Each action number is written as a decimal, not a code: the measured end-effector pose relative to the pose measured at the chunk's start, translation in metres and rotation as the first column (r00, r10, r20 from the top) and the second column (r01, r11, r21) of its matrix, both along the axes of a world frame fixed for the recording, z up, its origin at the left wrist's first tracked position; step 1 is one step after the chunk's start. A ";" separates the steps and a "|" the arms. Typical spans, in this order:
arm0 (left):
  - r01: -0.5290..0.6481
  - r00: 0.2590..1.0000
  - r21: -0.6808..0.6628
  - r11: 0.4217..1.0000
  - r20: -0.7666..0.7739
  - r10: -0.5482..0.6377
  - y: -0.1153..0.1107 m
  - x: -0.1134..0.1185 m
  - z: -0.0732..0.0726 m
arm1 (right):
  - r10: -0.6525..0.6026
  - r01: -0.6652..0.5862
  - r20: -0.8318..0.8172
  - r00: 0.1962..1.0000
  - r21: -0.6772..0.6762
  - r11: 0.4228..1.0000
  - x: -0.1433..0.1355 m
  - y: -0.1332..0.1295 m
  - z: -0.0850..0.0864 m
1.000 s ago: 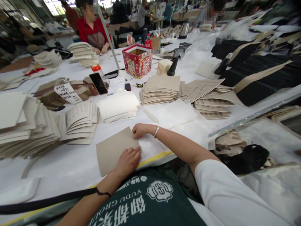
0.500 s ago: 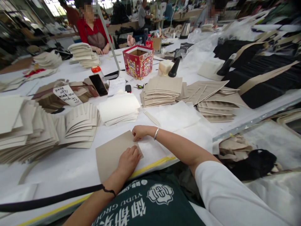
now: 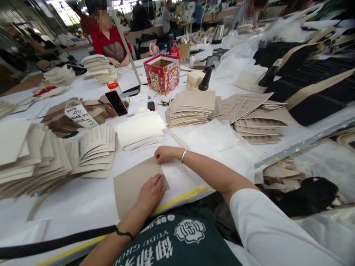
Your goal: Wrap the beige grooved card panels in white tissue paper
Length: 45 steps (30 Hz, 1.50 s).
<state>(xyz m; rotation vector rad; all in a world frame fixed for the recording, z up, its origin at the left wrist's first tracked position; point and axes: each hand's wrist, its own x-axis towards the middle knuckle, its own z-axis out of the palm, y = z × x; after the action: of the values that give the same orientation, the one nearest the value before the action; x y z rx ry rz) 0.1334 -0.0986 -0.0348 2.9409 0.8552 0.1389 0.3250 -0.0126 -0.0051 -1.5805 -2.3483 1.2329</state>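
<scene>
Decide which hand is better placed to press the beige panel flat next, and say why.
Probably the left hand: it lies palm-down on the beige panel, while the right hand is curled at the panel's far right corner.

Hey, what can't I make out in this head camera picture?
All in the head view:
Beige sheet: partly covered by the left hand.
Right hand: its curled fingers hide whether it pinches the sheet.
Red box: near walls hide its bottom.
Large stack: cut off by the picture's left edge.
White label: writing too blurred to read fully.
</scene>
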 end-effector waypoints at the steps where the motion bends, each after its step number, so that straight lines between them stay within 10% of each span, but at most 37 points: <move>1: -0.023 1.000 -0.011 1.000 0.001 0.023 0.000 0.001 0.001 | 0.006 -0.006 0.014 1.000 0.015 1.000 -0.001 0.000 -0.001; 14: -0.177 0.966 -0.261 0.949 -0.233 0.116 0.008 0.023 0.032 | 0.025 -0.030 0.136 0.990 0.038 0.999 -0.006 0.024 0.005; 31: -0.198 0.943 -0.256 0.946 -0.314 0.112 0.011 0.023 0.033 | -0.144 0.130 0.190 0.971 0.086 0.988 -0.014 0.021 0.010; 38: -0.202 0.949 -0.268 0.942 -0.291 0.121 0.009 0.018 0.030 | -0.289 0.219 0.215 0.933 0.298 0.929 -0.013 -0.021 0.000; 45: -0.166 0.972 -0.234 0.958 -0.204 0.118 0.009 0.015 0.026 | -0.242 -0.014 0.350 0.905 0.594 0.804 -0.042 -0.059 -0.016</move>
<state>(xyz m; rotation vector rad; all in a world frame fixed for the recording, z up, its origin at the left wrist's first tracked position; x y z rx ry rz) 0.1488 -0.0894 -0.0089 2.6859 1.0267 -0.2271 0.2834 -0.0715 -0.0207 -1.8180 -2.4428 0.0858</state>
